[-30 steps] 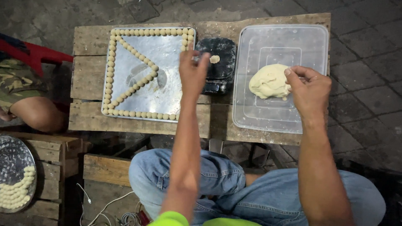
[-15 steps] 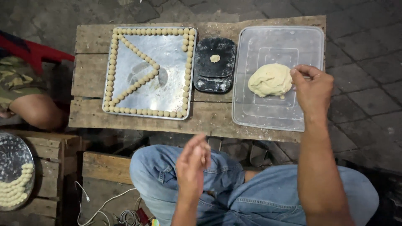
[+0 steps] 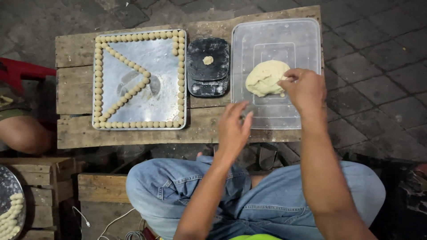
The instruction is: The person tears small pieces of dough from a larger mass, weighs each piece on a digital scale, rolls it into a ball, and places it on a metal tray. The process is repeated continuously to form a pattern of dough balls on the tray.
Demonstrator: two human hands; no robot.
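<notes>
A pale dough lump (image 3: 263, 78) lies on a clear plastic lid (image 3: 302, 35) at the right of a wooden pallet table (image 3: 75, 49). My right hand (image 3: 304, 89) pinches at the dough's right edge. My left hand (image 3: 234, 129), fingers apart and holding nothing, hovers over the table's front edge near the lid's front left corner. A black kitchen scale (image 3: 207, 66) in the middle carries one small dough piece (image 3: 207, 60). A metal tray (image 3: 151, 58) on the left holds several small dough balls along its rim and in a V line.
Another person's arm (image 3: 20, 133) and camouflage sleeve show at the left edge, beside a red stool (image 3: 22, 71). A round tray (image 3: 9, 209) with dough balls sits on a wooden crate at lower left. White cables (image 3: 111, 222) lie below. Paved ground surrounds the table.
My left hand pulled back from the scale toward my lap, then rose again to the table's front edge. My right hand has shifted left onto the dough.
</notes>
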